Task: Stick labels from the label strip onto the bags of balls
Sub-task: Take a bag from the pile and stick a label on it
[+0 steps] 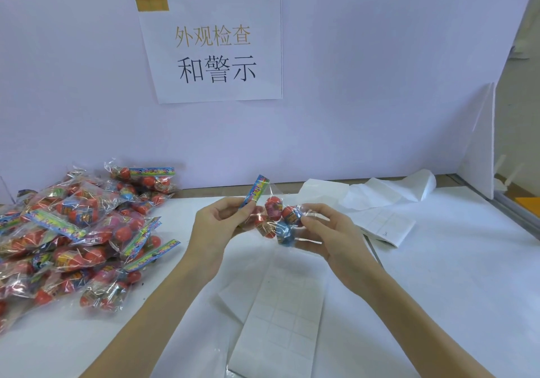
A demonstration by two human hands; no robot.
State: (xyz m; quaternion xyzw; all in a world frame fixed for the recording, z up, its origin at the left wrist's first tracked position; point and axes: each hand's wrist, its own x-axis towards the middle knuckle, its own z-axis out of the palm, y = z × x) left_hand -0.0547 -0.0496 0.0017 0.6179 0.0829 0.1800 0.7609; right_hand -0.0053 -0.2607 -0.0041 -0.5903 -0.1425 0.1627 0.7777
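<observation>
Nearest the camera, the label strip point(280, 316) is lying flat on the white table point(438, 290), its long axis running away from the viewer. Above it, both hands are holding one bag of balls point(273, 217) in the air: the left hand point(216, 225) is pinching its colourful header card point(255, 190) (tilted up and to the right), the right hand point(327, 231) is gripping the ball end. Left lies a pile of bags point(76, 231); behind hangs a paper sign point(213, 47).

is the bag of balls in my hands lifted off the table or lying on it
Lifted. The bag of balls hangs between the left hand and right hand, above the label strip.
</observation>
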